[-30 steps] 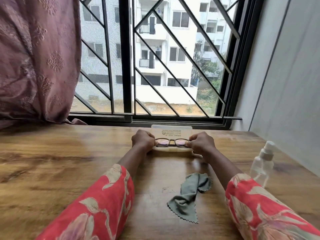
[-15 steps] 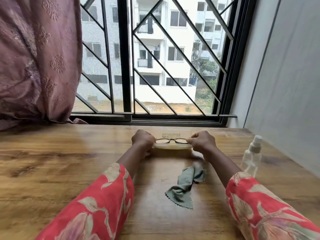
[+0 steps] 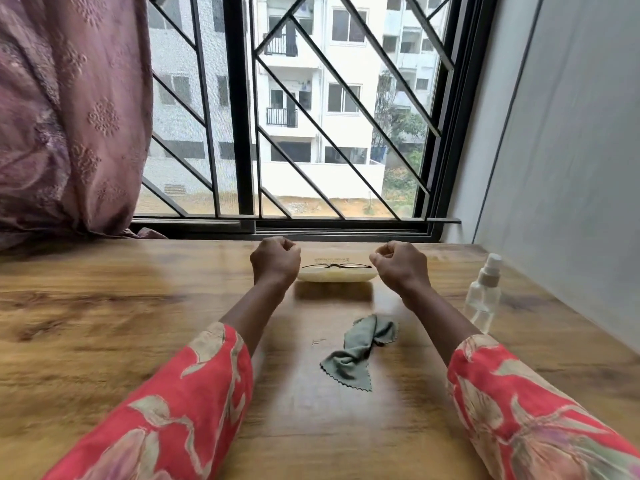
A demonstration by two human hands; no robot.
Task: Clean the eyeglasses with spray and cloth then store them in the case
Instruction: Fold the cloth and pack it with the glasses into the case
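The dark-framed eyeglasses (image 3: 337,266) lie in the open cream case (image 3: 336,276) near the table's far edge, under the window. My left hand (image 3: 275,259) hovers just left of the case, fingers curled shut, holding nothing. To the right of the case my right hand (image 3: 398,265) is likewise curled and holds nothing. A crumpled green cloth (image 3: 358,349) lies on the table nearer to me, between my forearms. The clear spray bottle (image 3: 483,292) stands upright at the right.
The wooden table (image 3: 104,323) runs up to a barred window (image 3: 242,133). A pink curtain (image 3: 69,116) hangs at the left and touches the tabletop. A grey wall (image 3: 571,168) borders the table on the right, close behind the bottle.
Both hands have let go of the eyeglasses, which now rest in the case, and have lifted slightly outward to either side. The camera view has tilted up.
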